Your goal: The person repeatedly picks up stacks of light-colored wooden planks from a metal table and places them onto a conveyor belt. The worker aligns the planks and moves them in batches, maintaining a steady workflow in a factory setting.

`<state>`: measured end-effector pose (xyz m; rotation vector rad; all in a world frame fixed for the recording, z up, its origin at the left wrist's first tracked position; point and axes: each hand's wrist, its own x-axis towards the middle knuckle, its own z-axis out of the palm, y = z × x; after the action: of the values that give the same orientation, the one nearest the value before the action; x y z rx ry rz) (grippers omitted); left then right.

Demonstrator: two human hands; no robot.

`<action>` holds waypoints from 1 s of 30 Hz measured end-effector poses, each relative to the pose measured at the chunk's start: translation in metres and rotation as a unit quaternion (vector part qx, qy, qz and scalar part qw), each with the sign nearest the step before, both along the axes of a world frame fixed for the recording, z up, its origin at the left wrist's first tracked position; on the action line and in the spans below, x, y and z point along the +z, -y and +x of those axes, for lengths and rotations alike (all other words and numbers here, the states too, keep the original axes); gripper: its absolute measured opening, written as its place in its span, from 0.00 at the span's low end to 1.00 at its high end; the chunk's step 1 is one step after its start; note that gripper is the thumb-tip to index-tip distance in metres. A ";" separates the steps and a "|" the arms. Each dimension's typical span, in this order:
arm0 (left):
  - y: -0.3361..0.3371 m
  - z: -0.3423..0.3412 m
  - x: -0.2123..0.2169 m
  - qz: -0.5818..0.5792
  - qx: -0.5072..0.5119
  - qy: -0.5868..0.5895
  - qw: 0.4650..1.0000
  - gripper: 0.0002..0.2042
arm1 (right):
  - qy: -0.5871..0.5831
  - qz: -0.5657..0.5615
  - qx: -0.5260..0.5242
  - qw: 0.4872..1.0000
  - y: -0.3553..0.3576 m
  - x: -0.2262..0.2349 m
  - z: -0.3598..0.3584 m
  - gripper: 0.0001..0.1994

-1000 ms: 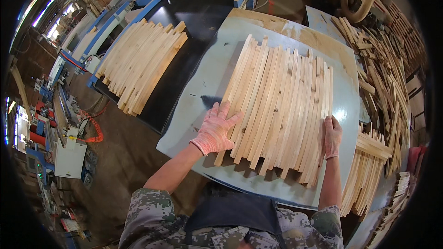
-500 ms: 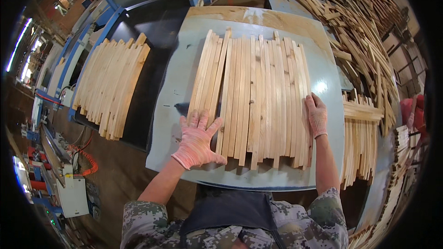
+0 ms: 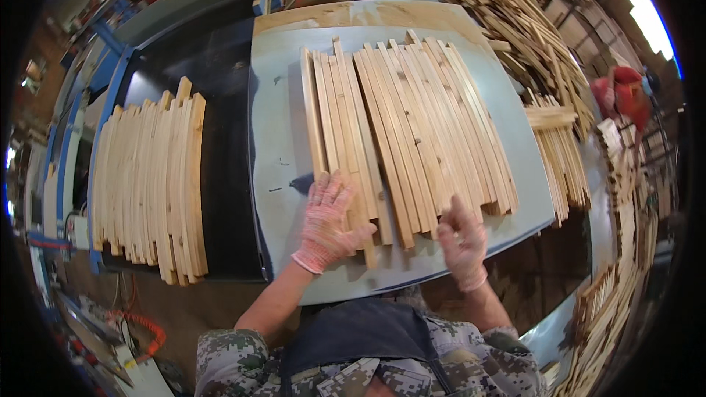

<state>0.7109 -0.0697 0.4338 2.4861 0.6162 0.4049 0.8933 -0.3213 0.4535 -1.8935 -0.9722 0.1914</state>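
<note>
A row of pale wooden strips (image 3: 412, 125) lies side by side on a light blue-grey tabletop (image 3: 283, 117), their ends uneven. A narrow gap splits off several strips (image 3: 342, 117) on the left. My left hand (image 3: 329, 224), in a pink-streaked glove, rests open on the near ends of that left group, fingers over the wood and thumb out to the right. In a similar glove, my right hand (image 3: 463, 246) is at the near ends of the larger group. Its fingers are partly bent and apart, slightly blurred, with nothing visible in them.
Left of the table, another row of strips (image 3: 151, 184) lies on a black surface (image 3: 228, 117) beside a blue machine frame (image 3: 110, 81). Loose scrap wood (image 3: 507, 22) is heaped at the far right. More stacked strips (image 3: 559, 162) stand beyond the table's right edge. A person in red (image 3: 624, 99) is farther right.
My right hand has left the strips' right side and come round to their near ends. My left hand stays on the left strips. The gap has shifted, and the view has turned right.
</note>
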 end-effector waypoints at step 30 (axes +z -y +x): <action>-0.036 -0.097 -0.011 -0.121 0.059 0.043 0.990 0.50 | -0.128 -0.190 -0.079 0.970 -0.235 -0.039 -0.023 0.31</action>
<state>0.6141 -0.0334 0.4229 2.1982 0.7332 0.4520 0.8699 -0.0864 0.4141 -2.2158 -0.6378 0.5447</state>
